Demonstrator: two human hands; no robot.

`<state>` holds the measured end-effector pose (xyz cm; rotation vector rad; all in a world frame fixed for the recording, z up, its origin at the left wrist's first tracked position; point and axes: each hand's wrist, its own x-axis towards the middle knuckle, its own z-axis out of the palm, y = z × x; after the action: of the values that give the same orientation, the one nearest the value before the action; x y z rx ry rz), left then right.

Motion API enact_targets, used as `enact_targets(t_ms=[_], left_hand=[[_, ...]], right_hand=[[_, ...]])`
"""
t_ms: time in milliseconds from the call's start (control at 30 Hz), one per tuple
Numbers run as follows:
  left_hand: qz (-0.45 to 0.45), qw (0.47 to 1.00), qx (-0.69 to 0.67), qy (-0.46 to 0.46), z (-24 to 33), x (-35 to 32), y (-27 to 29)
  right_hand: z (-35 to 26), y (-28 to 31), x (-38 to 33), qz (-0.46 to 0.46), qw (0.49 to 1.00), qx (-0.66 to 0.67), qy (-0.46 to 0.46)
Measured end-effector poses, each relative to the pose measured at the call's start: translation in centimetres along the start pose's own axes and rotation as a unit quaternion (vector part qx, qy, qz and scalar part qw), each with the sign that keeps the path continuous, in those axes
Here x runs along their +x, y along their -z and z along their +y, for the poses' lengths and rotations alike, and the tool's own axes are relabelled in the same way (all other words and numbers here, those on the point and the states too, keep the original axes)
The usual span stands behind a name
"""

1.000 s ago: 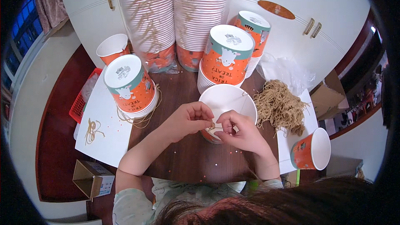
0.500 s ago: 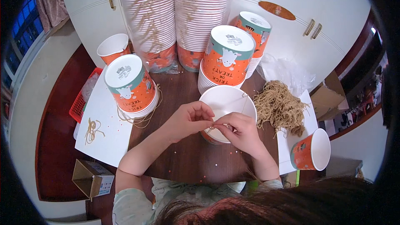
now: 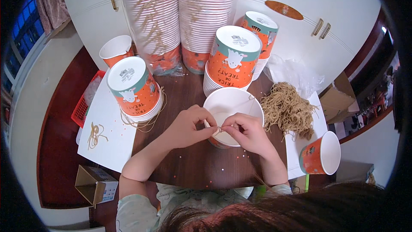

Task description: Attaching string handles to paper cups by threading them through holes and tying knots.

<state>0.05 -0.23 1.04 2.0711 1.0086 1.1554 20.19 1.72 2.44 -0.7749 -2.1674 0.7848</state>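
A white-lined paper bucket (image 3: 234, 99) stands upright in front of me, its mouth facing up. At its near rim my left hand (image 3: 191, 128) and my right hand (image 3: 246, 134) meet, fingertips pinched together on a thin tan cord (image 3: 220, 129). Both hands are closed, and the fingers cover most of the cord between them. A bit of cord also shows at the bucket's far right rim. To the right lies a big tangled heap of tan cords (image 3: 287, 109).
Upside-down orange bucket stacks stand at left (image 3: 135, 88) and behind the bucket (image 3: 234, 60). Tall bagged stacks (image 3: 152, 17) rise at the back. One bucket (image 3: 313, 154) lies tipped at the right edge. Loose cord (image 3: 96, 135) lies on the left white surface; a cardboard box (image 3: 96, 184) sits below.
My fingertips have shifted slightly and drawn closer around the cord at the near rim; the left fingers have curled in more. The bucket has barely moved.
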Motion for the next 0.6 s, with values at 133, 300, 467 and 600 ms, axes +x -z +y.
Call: enact_targets(t_ms=[133, 300, 467, 600], left_hand=[[-0.025, 0.974, -0.17, 0.148, -0.4, -0.1, 0.3], [0.01, 0.936, -0.307, 0.169, -0.5, 0.2, -0.2], [0.064, 0.97, -0.187, 0.14, -2.6, 0.2, -0.1], [0.083, 0.981, -0.13, 0.122, -2.3, 0.3, 0.2]], right_hand=[[0.0, -0.2, 0.1, -0.043, 0.999, 0.007, -0.032], [-0.2, 0.0, 0.1, -0.038, 0.999, -0.001, -0.033], [-0.4, 0.1, 0.1, -0.048, 0.997, -0.014, -0.053], [-0.3, 0.0, 0.1, -0.053, 0.997, -0.028, -0.05]])
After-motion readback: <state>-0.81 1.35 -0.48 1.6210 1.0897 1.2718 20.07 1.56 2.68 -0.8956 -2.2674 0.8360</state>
